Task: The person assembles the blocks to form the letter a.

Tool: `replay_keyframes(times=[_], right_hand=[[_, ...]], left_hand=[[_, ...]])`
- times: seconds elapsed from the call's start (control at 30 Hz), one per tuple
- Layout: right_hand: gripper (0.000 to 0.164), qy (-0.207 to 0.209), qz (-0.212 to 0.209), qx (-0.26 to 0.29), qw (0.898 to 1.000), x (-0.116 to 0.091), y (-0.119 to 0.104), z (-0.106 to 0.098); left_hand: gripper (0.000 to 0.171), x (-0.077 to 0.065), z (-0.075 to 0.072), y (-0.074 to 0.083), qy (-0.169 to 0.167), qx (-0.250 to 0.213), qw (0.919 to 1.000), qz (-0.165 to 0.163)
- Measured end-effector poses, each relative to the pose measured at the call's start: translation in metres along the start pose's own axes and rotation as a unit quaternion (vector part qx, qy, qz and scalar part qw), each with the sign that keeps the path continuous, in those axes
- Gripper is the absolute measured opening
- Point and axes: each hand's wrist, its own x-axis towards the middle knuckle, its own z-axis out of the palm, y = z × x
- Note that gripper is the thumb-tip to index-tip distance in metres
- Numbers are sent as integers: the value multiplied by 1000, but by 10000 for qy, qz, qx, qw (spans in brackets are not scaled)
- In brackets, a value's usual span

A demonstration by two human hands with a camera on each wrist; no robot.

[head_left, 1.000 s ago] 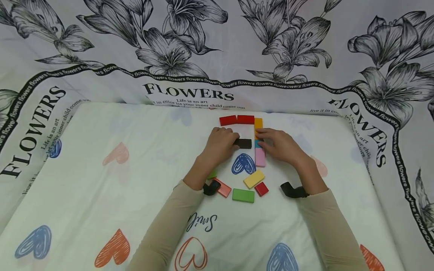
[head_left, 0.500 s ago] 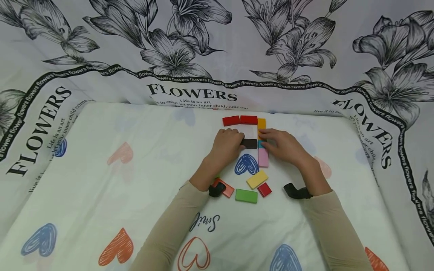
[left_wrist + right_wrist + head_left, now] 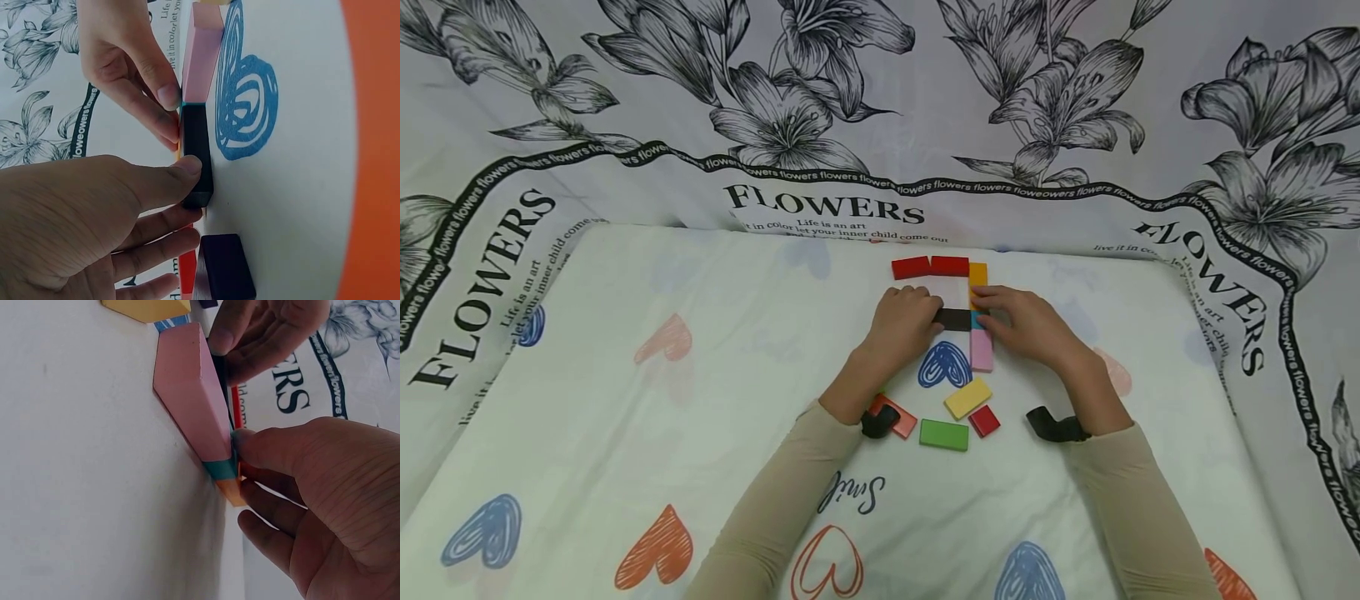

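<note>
My left hand (image 3: 904,321) pinches a black block (image 3: 953,320) between thumb and fingers. The block's right end meets a narrow teal block (image 3: 220,469). That teal piece sits in a column between an orange block (image 3: 977,275) and a pink block (image 3: 981,350). My right hand (image 3: 1018,321) has its thumb at the teal block and its fingertips at the orange block's side, gripping the column there. Two red blocks (image 3: 950,266) form a row at the column's far end. In the left wrist view a dark purple block (image 3: 228,265) lies below my left fingers.
Nearer the body lie a yellow block (image 3: 967,398), a small red block (image 3: 984,421), a green block (image 3: 943,435) and a salmon block (image 3: 904,421), partly hidden by the left wrist strap. A white cloth (image 3: 737,350) printed with hearts covers the table.
The black block, held in my left hand, has moved right until its end meets the column. My right hand keeps its place at the column.
</note>
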Motion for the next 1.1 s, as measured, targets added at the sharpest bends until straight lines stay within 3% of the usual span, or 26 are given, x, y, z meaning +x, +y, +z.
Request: replay_keyframes(times=[0.3,0.8,1.1], right_hand=[[43,3,-13,-28,10000,-1,1,0],[43,7,-25,-47,10000,-1,2,2],[44,-4,-35,-17,10000,0,1,1]], left_hand=[[34,-2,-1,1,-157,-25,9999,29],[36,-2,3,-1,-104,-81,9999,-9],[54,-10,-7,-1,-130,-168,9998,67]])
